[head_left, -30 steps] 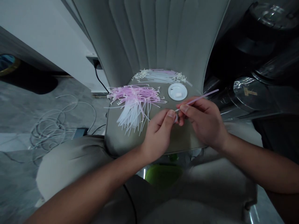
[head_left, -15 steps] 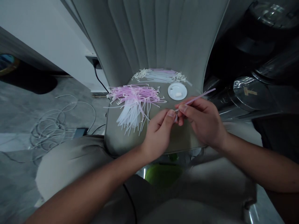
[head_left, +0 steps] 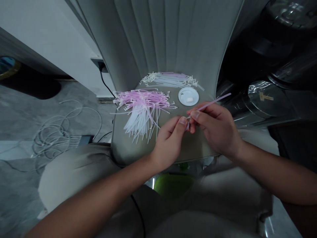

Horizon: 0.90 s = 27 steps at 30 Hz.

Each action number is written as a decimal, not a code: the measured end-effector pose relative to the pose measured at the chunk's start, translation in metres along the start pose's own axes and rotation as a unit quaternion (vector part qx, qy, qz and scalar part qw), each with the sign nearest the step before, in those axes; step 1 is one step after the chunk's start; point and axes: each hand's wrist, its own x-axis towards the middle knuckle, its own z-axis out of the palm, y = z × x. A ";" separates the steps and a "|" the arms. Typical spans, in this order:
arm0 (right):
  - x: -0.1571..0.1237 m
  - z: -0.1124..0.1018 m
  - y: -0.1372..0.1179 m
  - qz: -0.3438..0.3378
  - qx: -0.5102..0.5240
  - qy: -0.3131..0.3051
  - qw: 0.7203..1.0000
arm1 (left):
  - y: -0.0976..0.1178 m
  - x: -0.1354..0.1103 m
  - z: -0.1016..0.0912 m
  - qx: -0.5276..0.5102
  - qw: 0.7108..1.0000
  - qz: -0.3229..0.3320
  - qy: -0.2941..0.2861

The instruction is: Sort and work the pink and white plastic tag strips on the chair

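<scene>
My right hand (head_left: 216, 127) pinches a thin pink plastic tube (head_left: 218, 99), whose free end points up and to the right. Close against it, my left hand (head_left: 170, 137) is closed in a thumb-and-finger pinch at the tube's lower end. A small whitish piece shows between the two hands; its shape is mostly hidden by the fingers. Left of the hands lies a heap of pink tubes with white end pieces (head_left: 143, 98), and a fan of plain white tubes (head_left: 137, 120) spreads below it. Behind them is a row of pale tubes with white ends (head_left: 170, 80).
Everything lies on the seat of a grey chair (head_left: 133, 150). A small round white dish (head_left: 188, 97) holding a whitish block stands just beyond my right hand. On the floor at left are coiled cables (head_left: 53, 140). Clear plastic-wrapped rolls (head_left: 267, 99) stand at right.
Both hands and the pink tube have shifted very slightly to the right, still pinched together. The heaps and the dish look the same.
</scene>
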 end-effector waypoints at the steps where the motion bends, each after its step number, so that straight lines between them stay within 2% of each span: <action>1: 0.000 0.000 0.000 0.000 -0.003 -0.001 1.000 | 0.000 0.000 0.000 0.003 1.000 -0.004 0.001; 8: 0.000 0.000 -0.001 -0.003 0.002 -0.009 1.000 | -0.002 0.001 0.000 -0.003 1.000 -0.002 -0.003; 15: 0.000 0.000 0.000 -0.001 0.002 -0.001 1.000 | 0.000 0.000 0.001 0.001 1.000 -0.027 0.005; 27: 0.000 0.001 0.000 0.005 0.010 0.001 1.000 | -0.003 0.001 0.000 -0.011 1.000 -0.018 -0.001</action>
